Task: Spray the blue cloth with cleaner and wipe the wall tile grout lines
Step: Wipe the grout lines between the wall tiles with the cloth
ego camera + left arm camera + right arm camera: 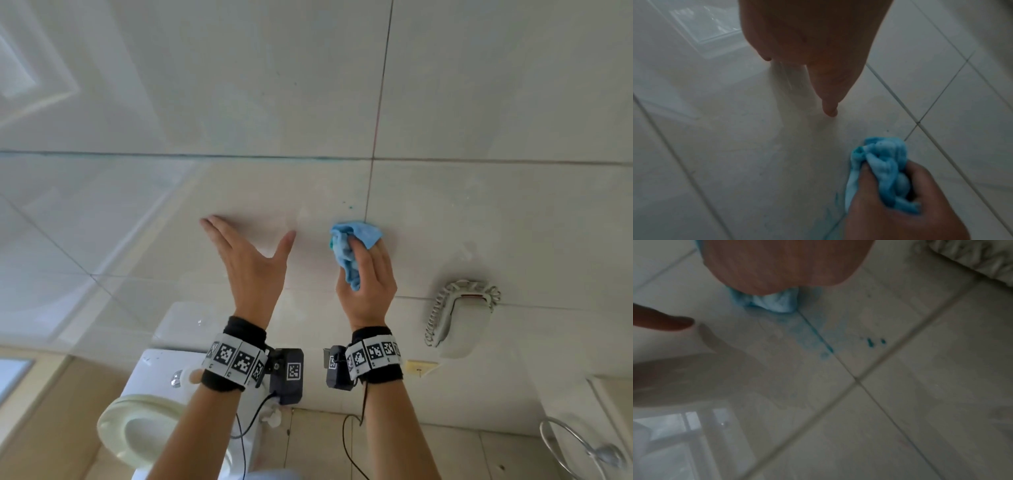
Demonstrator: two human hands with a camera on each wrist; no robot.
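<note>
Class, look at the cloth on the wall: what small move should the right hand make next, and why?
Probably slide the cloth up along the vertical grout line. The right hand grips it bunched against the wall at that line, and blue cleaner smears lie along the grout just ahead, unwiped. The left hand rests open on the tile.

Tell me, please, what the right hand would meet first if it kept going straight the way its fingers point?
Probably nothing new: the right hand already holds the blue cloth against the wall tile, right at the upright grout line.
</note>
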